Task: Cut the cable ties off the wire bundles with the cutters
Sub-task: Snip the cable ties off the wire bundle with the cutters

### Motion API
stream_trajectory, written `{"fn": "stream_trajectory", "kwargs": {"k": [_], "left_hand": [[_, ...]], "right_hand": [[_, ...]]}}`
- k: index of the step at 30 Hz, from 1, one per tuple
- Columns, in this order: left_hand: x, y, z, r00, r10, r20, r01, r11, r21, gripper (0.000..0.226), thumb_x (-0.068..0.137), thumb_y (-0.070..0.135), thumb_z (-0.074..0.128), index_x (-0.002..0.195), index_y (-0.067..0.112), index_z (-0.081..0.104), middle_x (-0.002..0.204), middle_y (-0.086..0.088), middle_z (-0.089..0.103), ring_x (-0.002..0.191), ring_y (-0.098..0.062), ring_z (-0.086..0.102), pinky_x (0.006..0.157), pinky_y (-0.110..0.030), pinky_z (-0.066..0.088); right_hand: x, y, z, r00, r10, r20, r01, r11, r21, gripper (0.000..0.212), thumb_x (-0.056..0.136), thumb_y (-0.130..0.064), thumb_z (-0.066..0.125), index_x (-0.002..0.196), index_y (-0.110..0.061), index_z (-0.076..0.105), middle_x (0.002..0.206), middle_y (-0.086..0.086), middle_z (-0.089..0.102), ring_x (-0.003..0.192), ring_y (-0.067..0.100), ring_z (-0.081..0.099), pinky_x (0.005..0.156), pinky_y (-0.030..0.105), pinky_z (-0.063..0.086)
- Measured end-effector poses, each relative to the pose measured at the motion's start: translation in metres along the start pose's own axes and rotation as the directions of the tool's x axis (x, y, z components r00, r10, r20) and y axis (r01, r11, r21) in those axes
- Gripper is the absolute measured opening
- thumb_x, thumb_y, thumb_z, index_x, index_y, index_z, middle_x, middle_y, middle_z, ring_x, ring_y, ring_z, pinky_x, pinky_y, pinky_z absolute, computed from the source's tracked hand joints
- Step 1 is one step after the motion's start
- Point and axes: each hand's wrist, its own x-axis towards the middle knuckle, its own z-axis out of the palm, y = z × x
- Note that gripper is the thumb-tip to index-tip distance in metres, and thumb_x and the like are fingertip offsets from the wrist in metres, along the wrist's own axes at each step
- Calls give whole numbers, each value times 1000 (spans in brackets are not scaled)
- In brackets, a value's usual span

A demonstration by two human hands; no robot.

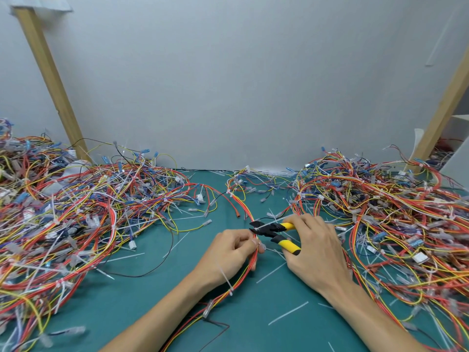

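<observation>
A thin bundle of red, orange and yellow wires (244, 210) runs from the back of the green mat down between my hands. My left hand (228, 252) pinches this bundle near a white cable tie (261, 246). My right hand (314, 247) grips the cutters (275, 231) by their yellow handles. The black jaws stand open just above the spot pinched by my left hand, with a tie's long tail crossing them. Another white tie (229, 290) wraps the same bundle lower down, by my left wrist.
Big tangled heaps of tied wire bundles lie on the left (76, 219) and on the right (396, 214). Cut white tie pieces (288, 313) are scattered over the green mat (253, 323). Two slanted wooden posts (48, 80) and a grey wall stand behind.
</observation>
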Motion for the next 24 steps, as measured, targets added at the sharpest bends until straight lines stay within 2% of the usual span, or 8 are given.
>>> {"fn": "stream_trajectory", "kwargs": {"k": [6,24], "left_hand": [[-1,0,-2,1000,11,-3,-11,1000,29,31,99,18,48,72,27,63,51,6,63,43,-1,49,49,-10,33],[-3,5,-2,1000,0,0,0,999,42,32,99,17,47,73,26,62,51,6,62,44,-1,49,49,-11,33]], "right_hand": [[-1,0,0,999,-16,-44,18,999,35,46,67,-30,79,110,-27,62,102,-7,60,95,22,53,83,36,42],[0,1,0,1000,-13,-2,13,999,37,44,71,-34,76,112,-27,60,104,-7,59,97,21,52,86,36,41]]}}
